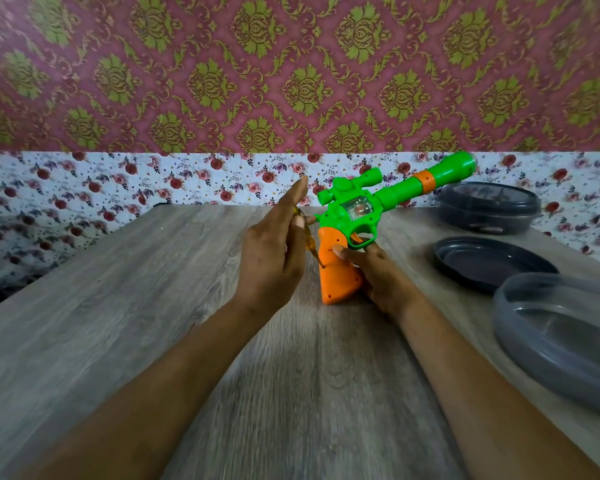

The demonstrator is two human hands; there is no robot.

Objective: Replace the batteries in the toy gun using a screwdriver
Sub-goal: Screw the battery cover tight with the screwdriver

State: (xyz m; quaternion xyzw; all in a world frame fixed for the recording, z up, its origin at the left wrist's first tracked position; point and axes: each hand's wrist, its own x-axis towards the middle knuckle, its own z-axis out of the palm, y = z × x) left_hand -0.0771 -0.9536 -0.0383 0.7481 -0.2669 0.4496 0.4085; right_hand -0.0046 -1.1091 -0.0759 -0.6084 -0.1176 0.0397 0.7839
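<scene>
While upright, green-and-orange toy gun

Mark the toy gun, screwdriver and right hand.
toy gun (338,278): head view, orange grip.
screwdriver (311,244): head view, amber handle.
right hand (384,282): head view, back of the hand.

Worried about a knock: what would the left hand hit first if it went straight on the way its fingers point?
Probably the floral wall behind the table: the left hand points up and away, passing beside the toy gun. Depth is unclear.
</scene>
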